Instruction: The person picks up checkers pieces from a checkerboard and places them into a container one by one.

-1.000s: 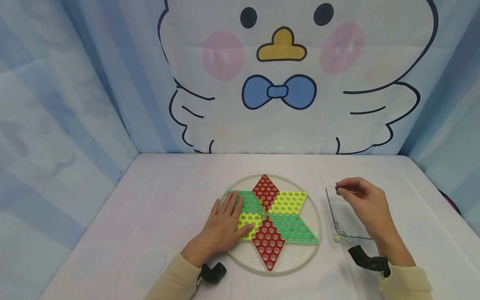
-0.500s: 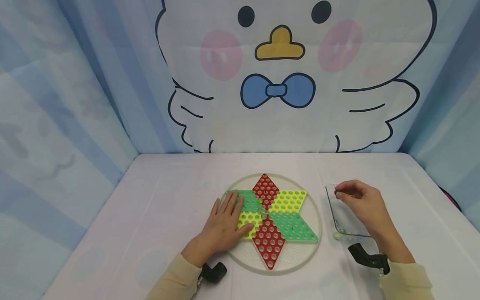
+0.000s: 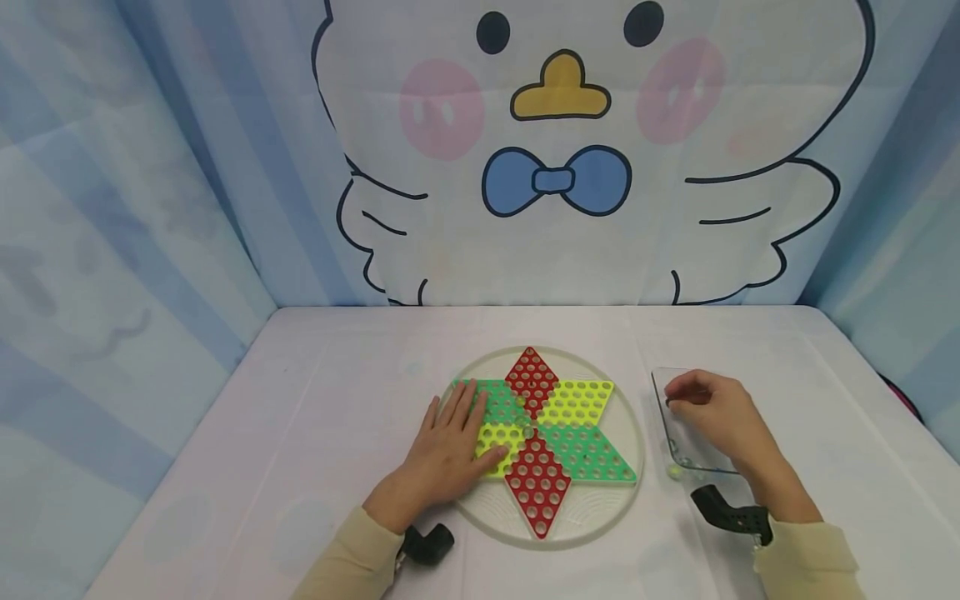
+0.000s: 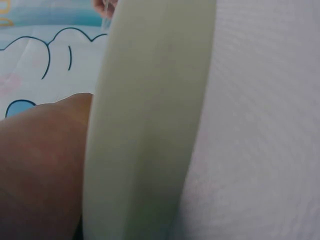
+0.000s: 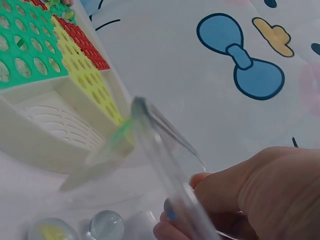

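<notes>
My left hand (image 3: 447,446) lies flat, fingers spread, on the left side of a round white Chinese checkers board (image 3: 603,521) with a red, yellow and green star full of holes. Several glass marbles (image 3: 527,432) sit near the star's centre. Over a clear plastic box (image 3: 660,417) right of the board, my right hand (image 3: 723,421) pinches a dark marble (image 3: 667,402) between thumb and finger. The right wrist view shows this marble bluish (image 5: 169,209), beside the box's clear wall (image 5: 165,160). The left wrist view is mostly filled by the board's rim (image 4: 150,120).
A yellowish marble (image 3: 674,472) shows at the box's near left corner; the right wrist view has a clear marble (image 5: 106,225) beside a yellow-swirled one (image 5: 50,231). A white cloth covers the table (image 3: 337,375). Printed curtains (image 3: 450,250) stand behind and at the sides.
My right hand has moved slightly down and left over the box, still pinching the dark marble. The left hand stays on the board.
</notes>
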Demonstrator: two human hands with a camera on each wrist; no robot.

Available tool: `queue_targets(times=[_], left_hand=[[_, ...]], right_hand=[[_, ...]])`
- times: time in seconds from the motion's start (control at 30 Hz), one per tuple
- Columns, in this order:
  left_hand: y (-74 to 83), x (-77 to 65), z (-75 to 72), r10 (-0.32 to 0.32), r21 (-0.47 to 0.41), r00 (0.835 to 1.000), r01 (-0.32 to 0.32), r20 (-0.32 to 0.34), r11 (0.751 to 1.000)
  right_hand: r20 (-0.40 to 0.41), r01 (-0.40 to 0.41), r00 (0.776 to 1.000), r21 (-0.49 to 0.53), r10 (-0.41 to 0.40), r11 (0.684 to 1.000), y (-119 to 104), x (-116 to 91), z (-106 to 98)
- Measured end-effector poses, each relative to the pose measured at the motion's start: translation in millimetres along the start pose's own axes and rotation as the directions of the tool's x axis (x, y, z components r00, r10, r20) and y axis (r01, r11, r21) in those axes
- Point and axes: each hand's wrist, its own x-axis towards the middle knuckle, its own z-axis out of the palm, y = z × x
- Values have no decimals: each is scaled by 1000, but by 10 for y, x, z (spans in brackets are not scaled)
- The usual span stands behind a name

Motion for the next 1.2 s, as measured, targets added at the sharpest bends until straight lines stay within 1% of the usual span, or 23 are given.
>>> queue_targets(times=[0.4, 0.63, 0.77, 0.93, 1.03, 1.2], left_hand=[[-1, 5, 7, 2, -2, 1000, -2, -5, 1000], [-8, 9, 15, 2, -8, 1000, -2, -4, 1000], [-16, 13, 21, 4, -6, 1000, -4, 1, 1000], [-23, 13, 27, 9, -7, 1000, -9, 2, 1000], [-23, 7, 25, 9, -12, 1000, -9, 3, 1000], [-16, 2, 11, 10, -13, 1000, -10, 3, 1000]], right_hand=[[50, 21, 999, -78, -17, 997, 38, 40, 20], [101, -15, 995, -98, 25, 995, 10, 55, 4], [109, -17, 994, -102, 28, 995, 4, 55, 5], [75, 3, 997, -105, 5, 995, -5, 44, -5], [21, 24, 1000, -96, -22, 995, -34, 33, -30], [-72, 57, 996, -43, -60, 997, -87, 25, -82]])
